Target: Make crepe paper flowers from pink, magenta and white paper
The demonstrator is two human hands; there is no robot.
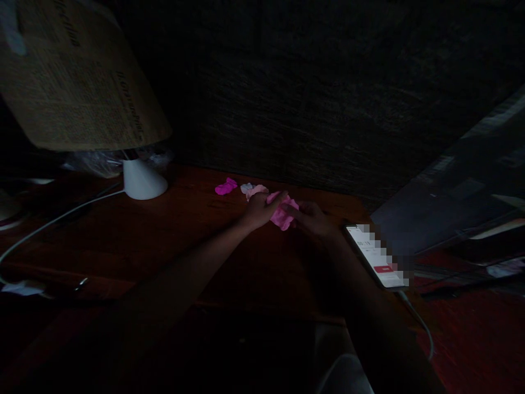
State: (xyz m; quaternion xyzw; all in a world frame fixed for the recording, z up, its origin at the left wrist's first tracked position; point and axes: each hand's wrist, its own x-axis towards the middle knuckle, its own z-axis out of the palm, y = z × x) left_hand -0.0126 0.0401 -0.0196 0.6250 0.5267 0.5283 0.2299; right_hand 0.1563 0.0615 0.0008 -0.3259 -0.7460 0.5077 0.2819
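Observation:
A soft, crumpled pink piece (pixel 283 215) is held between my two hands above the wooden table; dough or cloth, I cannot tell which. My left hand (pixel 261 209) grips its left side, thumb along the top. From the right, my right hand (pixel 312 218) closes on its other edge with thumb and fingers. Just behind my left hand lies a pale peach piece (pixel 257 191), partly covered by the hand. Beside that is a small greyish-white piece (pixel 246 187). Farther left rests a bright magenta piece (pixel 226 186).
A lamp with a white cone base (pixel 143 180) and a newsprint-patterned shade (pixel 90 82) stands at the left, its cable running along the table (pixel 123 230). A lit phone (pixel 371 254) with a cable lies at the right edge. A dark wall rises behind. The light is dim.

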